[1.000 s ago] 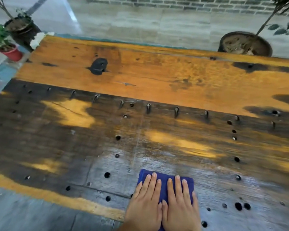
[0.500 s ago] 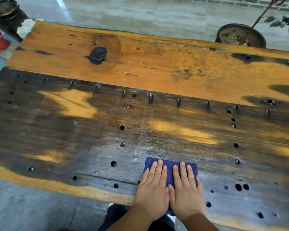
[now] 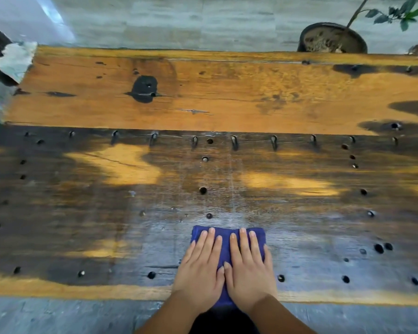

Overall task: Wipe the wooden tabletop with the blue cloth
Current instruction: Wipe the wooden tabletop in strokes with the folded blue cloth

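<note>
Soft daylight, dappled shadows, wide-angle warp

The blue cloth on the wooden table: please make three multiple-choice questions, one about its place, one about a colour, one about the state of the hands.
1. Where does the blue cloth lie on the wooden tabletop?
A. near the front edge
B. by the far edge
C. at the left end

2. What colour is the far plank of the tabletop?
A. white
B. orange-brown
C. green

3. How are the hands on the cloth?
A. both flat, fingers straight
B. both in fists
C. only one touches it

Answers: 1 A, the cloth sits close to the person's edge. 2 B, the far plank looks orange-brown. 3 A, the left hand and the right hand press it flat side by side.
</note>
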